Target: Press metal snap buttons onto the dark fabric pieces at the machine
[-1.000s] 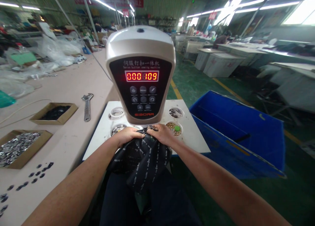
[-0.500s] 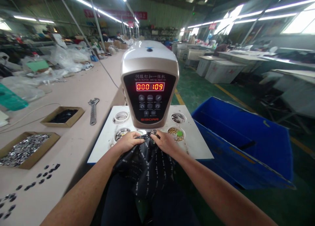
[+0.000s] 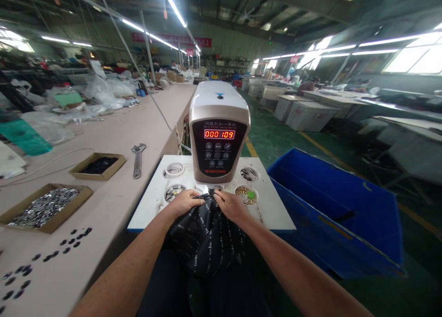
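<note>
Black fabric with white printed lettering [image 3: 209, 241] hangs in folds from the front of a button machine [image 3: 220, 146], whose red display reads 000 109. My left hand [image 3: 184, 202] pinches the fabric's upper edge on the left. On the right, my right hand [image 3: 229, 204] grips the same edge close to the machine's lower head. The spot between the fingertips, under the head, is mostly hidden. A white worktop [image 3: 272, 216] surrounds the machine, with round wells of small metal parts beside both hands.
On the left table [image 3: 113, 193] lie an adjustable wrench [image 3: 137, 160], a box of silvery rings [image 3: 44, 209], a box of black parts [image 3: 98, 166] and several loose black discs [image 3: 69, 243]. A large blue bin [image 3: 338, 216] stands to the right.
The view has shifted, so the machine and table sit lower and look slightly smaller. Both hands keep hold of the fabric at the machine; the display is unchanged.
</note>
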{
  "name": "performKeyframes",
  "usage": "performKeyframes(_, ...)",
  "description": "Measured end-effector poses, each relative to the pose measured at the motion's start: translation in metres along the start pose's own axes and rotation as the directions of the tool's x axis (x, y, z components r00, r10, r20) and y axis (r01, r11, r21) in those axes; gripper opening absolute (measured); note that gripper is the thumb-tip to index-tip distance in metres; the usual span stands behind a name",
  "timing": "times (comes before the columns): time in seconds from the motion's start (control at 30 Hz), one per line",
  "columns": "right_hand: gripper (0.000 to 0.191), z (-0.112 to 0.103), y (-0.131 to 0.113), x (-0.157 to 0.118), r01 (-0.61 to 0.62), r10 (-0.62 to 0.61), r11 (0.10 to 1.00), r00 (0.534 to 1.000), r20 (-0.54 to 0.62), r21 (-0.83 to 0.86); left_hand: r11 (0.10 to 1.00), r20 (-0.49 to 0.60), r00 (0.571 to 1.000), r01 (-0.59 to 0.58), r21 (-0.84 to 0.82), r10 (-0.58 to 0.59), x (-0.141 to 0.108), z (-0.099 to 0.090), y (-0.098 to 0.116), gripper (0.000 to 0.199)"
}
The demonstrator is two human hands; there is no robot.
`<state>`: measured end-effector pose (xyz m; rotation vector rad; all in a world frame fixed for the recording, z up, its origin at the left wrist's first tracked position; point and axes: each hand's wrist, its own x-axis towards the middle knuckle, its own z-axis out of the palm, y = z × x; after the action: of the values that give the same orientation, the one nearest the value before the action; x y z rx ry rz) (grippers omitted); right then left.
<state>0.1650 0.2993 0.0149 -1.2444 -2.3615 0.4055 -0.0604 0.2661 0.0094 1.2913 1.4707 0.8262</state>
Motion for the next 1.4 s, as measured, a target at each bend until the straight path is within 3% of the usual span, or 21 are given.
performKeyframes(0.93,0.034,-0.002,0.002,0.003,-0.005,0.003,0.999,0.999,0.037,0.054,0.997,0.013,0.999,0.030,-0.077,-0.029,0.001,0.001,-0.005,0.039)
performKeyframes(1.4,0.034,-0.004,0.002,0.003,0.012,-0.014,0.997,1.000,0.019,0.076,0.999,-0.043,0.999,0.032,0.003,-0.032,-0.006,0.001,0.016,0.037)
